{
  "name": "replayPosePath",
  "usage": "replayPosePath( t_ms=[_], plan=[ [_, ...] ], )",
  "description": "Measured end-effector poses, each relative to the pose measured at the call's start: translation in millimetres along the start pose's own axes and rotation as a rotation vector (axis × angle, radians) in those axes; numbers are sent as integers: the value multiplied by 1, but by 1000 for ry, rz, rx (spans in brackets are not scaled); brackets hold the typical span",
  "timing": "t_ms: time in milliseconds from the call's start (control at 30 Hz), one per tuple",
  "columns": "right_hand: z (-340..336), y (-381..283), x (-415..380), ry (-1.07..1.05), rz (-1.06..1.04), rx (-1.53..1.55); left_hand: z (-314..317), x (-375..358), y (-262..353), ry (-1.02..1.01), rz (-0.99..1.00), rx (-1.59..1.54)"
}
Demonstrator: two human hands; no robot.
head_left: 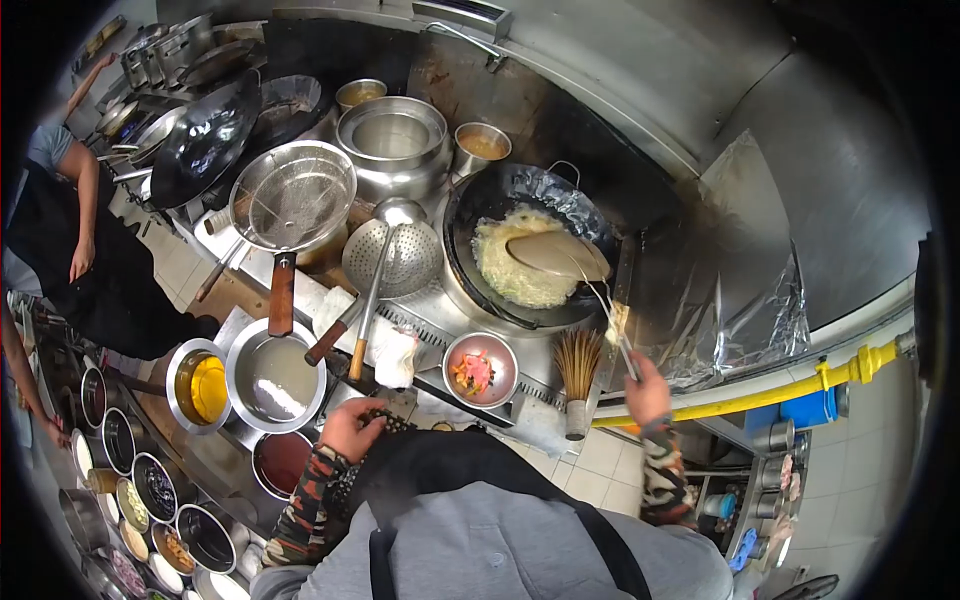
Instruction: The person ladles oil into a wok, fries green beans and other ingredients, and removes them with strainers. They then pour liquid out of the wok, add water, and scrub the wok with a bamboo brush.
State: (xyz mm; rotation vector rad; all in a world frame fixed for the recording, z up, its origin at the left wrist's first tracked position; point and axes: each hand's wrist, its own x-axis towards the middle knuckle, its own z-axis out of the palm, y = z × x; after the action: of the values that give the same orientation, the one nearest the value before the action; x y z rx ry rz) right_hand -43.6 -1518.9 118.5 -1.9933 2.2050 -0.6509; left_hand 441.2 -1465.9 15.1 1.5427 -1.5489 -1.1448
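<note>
My right hand (648, 392) is closed around the handle of a wok spatula (560, 254), whose broad brownish blade reaches into a black wok (470, 200). Under and beside the blade, pale yellow frothy food (505, 262) covers the wok's bottom. A bamboo brush (577, 375) stands to the left of my right hand. My left hand (350, 430) is curled in front of my body, beside a dark speckled cloth (395, 421); what its fingers hold, if anything, is hidden. Near it are a pot of dark red sauce (282, 462) and a steel bowl of cloudy liquid (272, 385).
A small bowl with red pieces (480, 370) sits at the stove's front edge. Left of the wok are a perforated skimmer (392, 262), a wire strainer (293, 195) and a large steel pot (392, 135). A yellow pipe (760, 395) runs along the right. A co-worker (75, 220) stands far left.
</note>
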Motion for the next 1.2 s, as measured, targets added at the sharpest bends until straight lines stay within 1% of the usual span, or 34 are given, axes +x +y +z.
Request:
replayPosePath(
  t_ms=[33,67,100,167,200,267,300,367,400,467,500,533,600,667,733,800,833,867,900,967,1000,1033,1067,1100,1133,1200],
  plan=[
    [-36,-12,-2,-84,49,-13,-4,-3,0,24,-24,6],
    [-66,-24,-3,-168,99,-25,-8,-6,1,31,-90,-39],
    [-73,-22,-4,-157,101,-23,-10,-7,0,49,-106,-37],
    [-81,-19,-6,-180,-36,-100,-10,-8,-5,82,-119,-61],
    [-70,-18,-4,-169,-33,-99,-7,-6,-10,102,-67,-64],
    [-26,-11,8,-155,15,-243,-2,-3,-9,77,-28,-27],
    [-15,-4,14,-150,12,-247,-1,-4,0,80,-24,-32],
    [2,3,28,-58,-61,-165,-11,-11,29,-90,-49,22],
    [2,5,32,-56,-66,-160,-20,-18,39,-83,-49,24],
    [-6,23,37,-39,-69,-72,-35,-33,57,-273,10,-33],
    [-4,35,40,-76,-7,-8,-49,-39,50,-488,-53,-27],
    [-2,47,43,-109,57,53,-56,-48,53,-492,-51,-25],
    [-16,7,49,-236,505,388,-64,-67,61,-630,174,-103],
    [-2,-1,54,-202,515,416,-55,-79,64,-589,207,-88],
    [24,3,62,-226,633,462,-38,-87,70,-549,234,-69],
    [59,14,65,-277,650,589,-9,-84,72,-278,171,-161],
    [79,10,59,-216,608,675,4,-79,66,-157,173,-232],
    [98,11,60,-241,631,792,15,-73,62,-100,177,-268],
    [108,2,55,-207,659,900,25,-67,60,-44,182,-303],
    [120,-9,53,-319,692,1076,32,-51,75,172,388,-168],
    [129,-7,54,-398,707,1220,30,-48,90,171,395,-163],
    [133,-5,53,-395,701,1225,24,-49,110,177,519,-60],
    [136,-4,53,-480,736,1347,21,-49,120,186,641,44],
    [138,-2,53,-569,770,1466,22,-46,117,188,654,59],
    [136,-5,51,-572,763,1466,23,-43,111,193,657,61],
    [131,-8,44,-589,746,1519,23,-37,101,92,610,24]
  ],
)
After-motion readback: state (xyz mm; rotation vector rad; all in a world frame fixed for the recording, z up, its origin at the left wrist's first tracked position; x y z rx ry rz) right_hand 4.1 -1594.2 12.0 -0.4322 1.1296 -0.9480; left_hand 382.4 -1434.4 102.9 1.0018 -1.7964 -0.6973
